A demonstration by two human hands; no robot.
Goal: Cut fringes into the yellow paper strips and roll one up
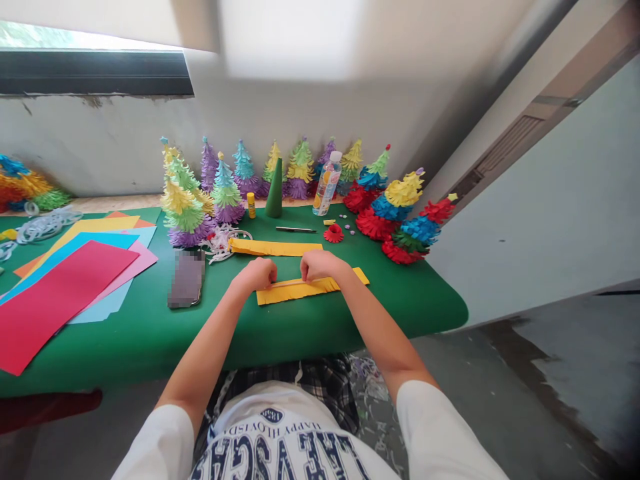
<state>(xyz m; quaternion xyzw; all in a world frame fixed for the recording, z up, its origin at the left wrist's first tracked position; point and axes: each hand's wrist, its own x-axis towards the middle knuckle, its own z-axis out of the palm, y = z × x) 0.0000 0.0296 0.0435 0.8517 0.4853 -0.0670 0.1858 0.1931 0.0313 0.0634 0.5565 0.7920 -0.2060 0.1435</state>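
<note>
A yellow paper strip [291, 293] with cuts along its near edge lies on the green table cover [240, 340]. Over it, my left hand [262, 272] is closed near the strip's left end. My right hand [321, 265] is also closed, farther right along the same strip. A thin pale strip [287, 283], perhaps tape or a slim stick, runs between my fingertips along the paper; its ends are hidden by my fingers. Just beyond my hands lies a second yellow paper strip [285, 249], folded or creased at its left end.
Behind stand a green cone [275, 190], a glue stick [251, 205], a bottle [327, 185] and several fringed paper trees [227, 193]. A pen [296, 230] and a red paper ring [333, 233] lie nearer. Left are a phone [186, 279] and coloured paper sheets [75, 293].
</note>
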